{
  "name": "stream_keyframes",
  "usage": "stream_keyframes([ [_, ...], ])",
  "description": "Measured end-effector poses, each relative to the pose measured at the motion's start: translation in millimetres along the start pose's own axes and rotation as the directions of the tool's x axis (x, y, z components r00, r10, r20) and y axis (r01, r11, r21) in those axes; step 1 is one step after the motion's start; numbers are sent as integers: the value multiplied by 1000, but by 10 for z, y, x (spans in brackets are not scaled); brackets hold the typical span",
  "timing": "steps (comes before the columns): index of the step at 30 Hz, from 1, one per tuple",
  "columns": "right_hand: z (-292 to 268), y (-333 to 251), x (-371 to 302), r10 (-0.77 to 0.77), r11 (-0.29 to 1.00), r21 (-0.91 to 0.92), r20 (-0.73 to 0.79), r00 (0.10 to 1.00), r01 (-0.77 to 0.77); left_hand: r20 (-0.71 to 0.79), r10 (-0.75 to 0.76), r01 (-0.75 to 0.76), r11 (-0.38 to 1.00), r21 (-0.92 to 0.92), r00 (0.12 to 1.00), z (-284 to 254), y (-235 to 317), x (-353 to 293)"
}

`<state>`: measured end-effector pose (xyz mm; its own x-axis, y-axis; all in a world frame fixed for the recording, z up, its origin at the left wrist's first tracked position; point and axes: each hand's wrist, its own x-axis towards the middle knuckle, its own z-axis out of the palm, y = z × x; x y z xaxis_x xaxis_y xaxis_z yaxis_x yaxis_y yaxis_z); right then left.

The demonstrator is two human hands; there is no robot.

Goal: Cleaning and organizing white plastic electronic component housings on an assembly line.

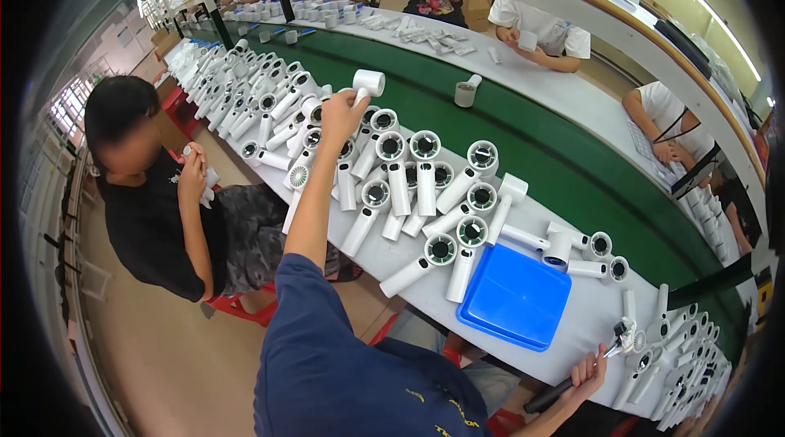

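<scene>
My left arm reaches out over the bench, and my left hand is closed round the handle of a white handheld fan. Its round head points up and right, above the edge of the green belt. Low at the right, my right hand grips a black-handled tool with a thin metal tip, which looks like a screwdriver. Just beyond that tip lies a small white part with a black piece. Between my hands, a blue plastic tray rests on the white bench near several loose white fans.
A dense pile of white fans covers the bench at the left; another heap lies far right. The green conveyor belt carries one fan. A co-worker in black sits at my left; others work across the belt under a shelf.
</scene>
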<state>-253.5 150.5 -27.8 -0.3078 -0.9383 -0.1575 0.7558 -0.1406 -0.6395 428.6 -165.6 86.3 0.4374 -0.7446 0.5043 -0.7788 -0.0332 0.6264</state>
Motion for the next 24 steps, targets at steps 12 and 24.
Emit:
stream_keyframes([
  [12,13,-6,-3,42,997,71,-22,999,-40,5,0,0,999,52,1000,328,-84,4],
  [24,-11,-35,8,75,987,142,8,997,-76,256,30,-59,992,110,966,178,-255,126],
])
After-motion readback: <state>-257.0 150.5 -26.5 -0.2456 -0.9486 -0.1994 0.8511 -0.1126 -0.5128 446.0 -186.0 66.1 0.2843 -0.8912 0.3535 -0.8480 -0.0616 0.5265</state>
